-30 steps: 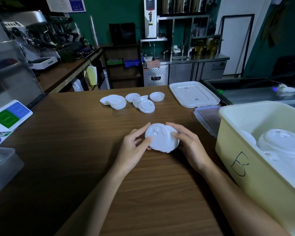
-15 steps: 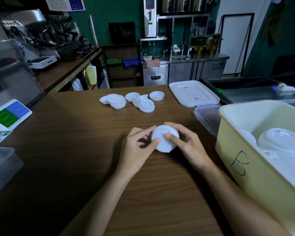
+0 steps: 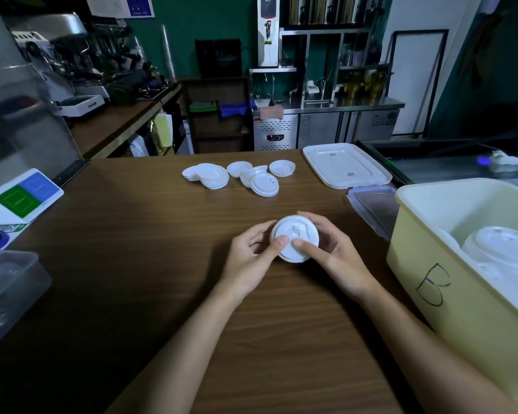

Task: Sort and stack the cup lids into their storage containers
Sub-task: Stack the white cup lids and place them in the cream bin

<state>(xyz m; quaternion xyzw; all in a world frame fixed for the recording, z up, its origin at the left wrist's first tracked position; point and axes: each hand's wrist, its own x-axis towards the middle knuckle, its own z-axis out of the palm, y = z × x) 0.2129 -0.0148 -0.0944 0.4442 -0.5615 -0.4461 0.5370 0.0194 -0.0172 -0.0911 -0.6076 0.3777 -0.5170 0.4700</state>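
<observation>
A small stack of white cup lids (image 3: pixel 295 234) sits on the wooden table in front of me, held between both hands. My left hand (image 3: pixel 251 258) curls round its left side, thumb on top. My right hand (image 3: pixel 332 255) curls round its right side, thumb also pressing the top. Further back lie several loose white lids (image 3: pixel 213 176) and another cluster of lids (image 3: pixel 263 183). At the right stands a pale yellow bin (image 3: pixel 431 264) marked "B" with larger white lids (image 3: pixel 503 249) inside.
A white bin cover (image 3: pixel 346 165) and a clear blue-rimmed cover (image 3: pixel 374 207) lie back right. A clear plastic container (image 3: pixel 9 291) stands at the left edge, a green-and-blue sign (image 3: pixel 21 195) beyond it. Counters and machines fill the background.
The two offset lids have been pushed together into one aligned stack. Both hands have closed in around it, thumbs now meeting on top.
</observation>
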